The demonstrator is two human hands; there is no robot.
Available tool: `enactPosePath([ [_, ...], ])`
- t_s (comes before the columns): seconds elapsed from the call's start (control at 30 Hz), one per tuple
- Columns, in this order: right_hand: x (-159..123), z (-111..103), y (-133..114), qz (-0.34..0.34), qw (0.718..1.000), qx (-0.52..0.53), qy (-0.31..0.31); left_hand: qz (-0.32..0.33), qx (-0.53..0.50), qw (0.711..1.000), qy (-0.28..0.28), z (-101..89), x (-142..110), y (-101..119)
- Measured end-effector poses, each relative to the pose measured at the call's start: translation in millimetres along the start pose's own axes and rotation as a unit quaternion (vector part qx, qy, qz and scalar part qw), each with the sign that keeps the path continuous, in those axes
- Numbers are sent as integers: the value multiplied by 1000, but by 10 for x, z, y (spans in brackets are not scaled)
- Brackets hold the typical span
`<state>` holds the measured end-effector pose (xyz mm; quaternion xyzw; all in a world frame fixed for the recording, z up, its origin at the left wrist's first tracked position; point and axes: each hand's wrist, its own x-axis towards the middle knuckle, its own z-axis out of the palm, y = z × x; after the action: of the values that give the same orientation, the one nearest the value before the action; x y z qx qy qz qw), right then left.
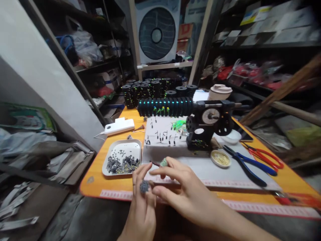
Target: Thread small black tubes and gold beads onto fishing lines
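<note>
In front of me, at the table's near edge, my left hand [143, 197] has its fingers curled around a clump of small dark grey pieces [144, 186]. My right hand [183, 185] reaches over from the right, fingers bent and fingertips close to the left ones. Something pale green [164, 163] sits at one of its fingers; I cannot tell if it is a wrap or a held thing. Beside it shows a thin dark strip [154, 163]. Whatever lies between the right fingertips is too small to make out. Left of my hands stands a white tray [105, 167] of small dark parts.
Behind is a black hand-cranked winder [200, 130] bearing ridged black spools [165, 103] with teal line. Small dark pieces [160, 137] lie on the grey board [185, 164]. Rightward are a dish [220, 158], blue-handled pliers [248, 164] and red-handled pliers [267, 157]. More spools [145, 90] stand behind.
</note>
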<state>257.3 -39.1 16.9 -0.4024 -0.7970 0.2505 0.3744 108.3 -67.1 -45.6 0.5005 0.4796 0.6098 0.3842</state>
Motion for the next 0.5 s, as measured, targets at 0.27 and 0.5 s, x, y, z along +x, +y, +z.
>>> enactPosePath([
  [0.27,-381,282,55,55,978,183,84,-2,-4,997,-75,85,-285,-54],
  [0.5,-749,337,107,-30,976,6,217,-93,-49,986,-129,158,-458,27],
])
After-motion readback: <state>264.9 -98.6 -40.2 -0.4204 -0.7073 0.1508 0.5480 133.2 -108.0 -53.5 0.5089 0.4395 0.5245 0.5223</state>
